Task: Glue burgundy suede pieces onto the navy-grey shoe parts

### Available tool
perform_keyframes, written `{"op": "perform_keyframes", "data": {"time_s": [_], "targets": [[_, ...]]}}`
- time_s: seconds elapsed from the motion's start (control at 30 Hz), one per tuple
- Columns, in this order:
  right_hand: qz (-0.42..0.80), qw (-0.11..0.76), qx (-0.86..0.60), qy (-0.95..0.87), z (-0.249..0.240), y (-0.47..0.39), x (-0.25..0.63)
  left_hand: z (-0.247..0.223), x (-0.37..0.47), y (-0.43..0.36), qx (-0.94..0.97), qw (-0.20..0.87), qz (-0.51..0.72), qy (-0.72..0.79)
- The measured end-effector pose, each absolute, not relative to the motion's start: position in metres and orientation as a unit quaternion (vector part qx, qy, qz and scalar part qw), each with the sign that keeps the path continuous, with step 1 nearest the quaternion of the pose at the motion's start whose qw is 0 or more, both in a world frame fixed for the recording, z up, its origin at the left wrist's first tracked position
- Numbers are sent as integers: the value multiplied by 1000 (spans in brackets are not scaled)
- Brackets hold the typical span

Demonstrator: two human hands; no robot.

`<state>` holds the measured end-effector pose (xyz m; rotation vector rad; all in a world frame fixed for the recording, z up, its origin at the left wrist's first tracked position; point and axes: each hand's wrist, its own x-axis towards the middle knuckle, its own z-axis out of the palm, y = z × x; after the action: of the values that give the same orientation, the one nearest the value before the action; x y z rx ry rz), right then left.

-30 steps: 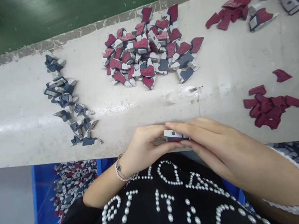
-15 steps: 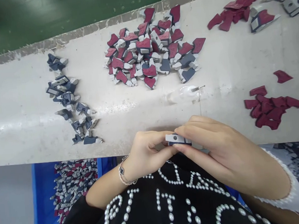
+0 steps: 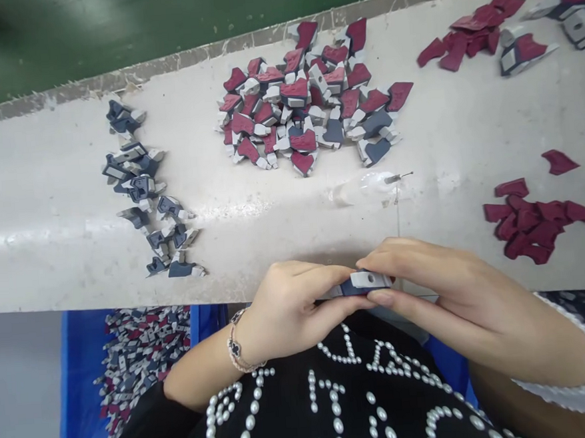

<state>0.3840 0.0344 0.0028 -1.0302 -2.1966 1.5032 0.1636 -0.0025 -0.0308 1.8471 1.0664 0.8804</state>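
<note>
Between my two hands, near the table's front edge, is a small grey and dark blue part (image 3: 369, 280). My left hand (image 3: 293, 306) pinches its left end between thumb and forefinger. My right hand (image 3: 438, 289) grips the right end with thumb and fingertips. Past my hands lies a heap of assembled red, grey and blue parts (image 3: 296, 92). Grey and blue parts without red pieces (image 3: 140, 187) form a loose column at the left. Loose red pieces (image 3: 533, 222) are piled at the right.
More red pieces (image 3: 479, 29) and larger assembled parts (image 3: 524, 52) lie at the back right. A thin metal pin (image 3: 398, 177) rests on the white table (image 3: 253, 235). Below the table at left stands a blue bin (image 3: 79, 394) full of parts.
Both hands and the held part have moved slightly right and down in the view. More of the part's blue left side shows between the fingers. The camera view has shifted a little.
</note>
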Motion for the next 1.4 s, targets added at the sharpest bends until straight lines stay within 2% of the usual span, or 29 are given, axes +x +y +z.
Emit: {"op": "perform_keyframes", "data": {"time_s": [0.13,0.3,0.37,0.47,0.6,0.77,0.93,1.13,1.3,1.4], "targets": [[509,157,-366,-763,-2,30,382,-34,166,-6,743,379,348,428],[546,142,-376,-735,-4,32,375,-34,162,-12,783,280,351,431],[538,145,-407,-724,-5,33,376,-30,154,1,786,294,335,428],[483,190,-497,-696,-6,33,387,-15,138,45,779,340,219,478],[423,253,-539,-683,-10,38,411,10,130,114,771,218,71,594],[390,227,-564,-692,-35,48,428,17,128,155,745,110,55,656],[364,248,-551,-709,-78,64,411,20,49,181,643,21,16,765],[381,266,-514,-721,-87,87,381,4,-35,196,578,74,-83,808],[446,265,-503,-691,-80,80,391,-12,-40,189,573,98,-51,812],[500,295,-530,-618,-67,66,402,-6,-39,185,578,124,8,807]]}}
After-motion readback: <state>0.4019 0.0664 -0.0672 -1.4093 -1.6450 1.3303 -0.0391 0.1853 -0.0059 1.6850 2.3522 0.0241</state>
